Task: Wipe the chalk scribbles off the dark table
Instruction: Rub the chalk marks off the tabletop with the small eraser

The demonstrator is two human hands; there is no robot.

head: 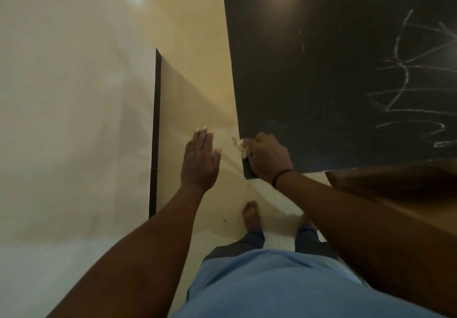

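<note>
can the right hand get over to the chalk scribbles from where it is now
Probably yes. The right hand grips a pale cloth at the near left corner of the dark table. The chalk scribbles lie further right, and the tabletop between looks bare, so nothing seems to block a sweep across.

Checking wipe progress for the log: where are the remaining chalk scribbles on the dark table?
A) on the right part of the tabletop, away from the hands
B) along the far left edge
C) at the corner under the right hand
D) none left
A: the chalk scribbles sit on the right part of the dark table, well apart from the right hand holding a pale cloth at the near left corner.
</note>
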